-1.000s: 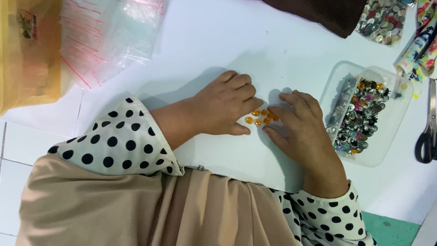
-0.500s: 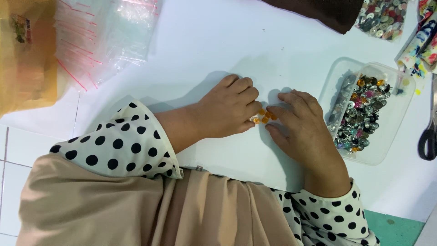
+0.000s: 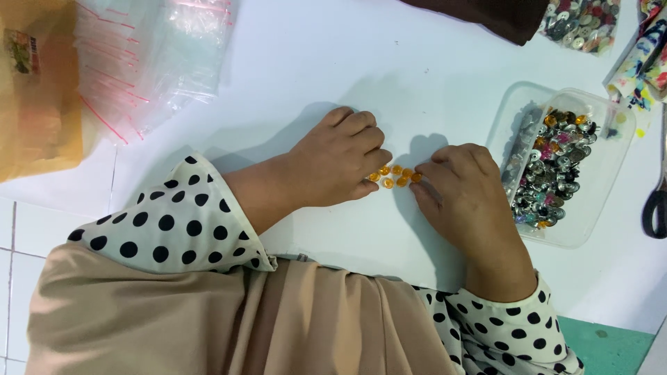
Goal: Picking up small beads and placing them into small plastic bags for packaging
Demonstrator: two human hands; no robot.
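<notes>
Several small orange beads [image 3: 394,176] lie bunched on the white table [image 3: 299,76] between my two hands. My left hand [image 3: 338,161] rests palm down just left of them, its curled fingertips touching the beads. My right hand [image 3: 464,194] lies on the other side, fingertips against the right end of the bunch. Neither hand lifts anything. Both sleeves are white with black dots.
A clear plastic tray [image 3: 597,187] full of mixed coloured buttons sits right of my right hand. Clear zip bags [image 3: 149,59] and a yellow packet [image 3: 35,90] lie at the far left. Scissors [image 3: 654,205] lie at the right edge, more buttons [image 3: 580,21] at top right.
Both hands have pushed the orange beads closer together, then eased apart slightly, leaving the beads showing in a tidy bunch between the fingertips.
</notes>
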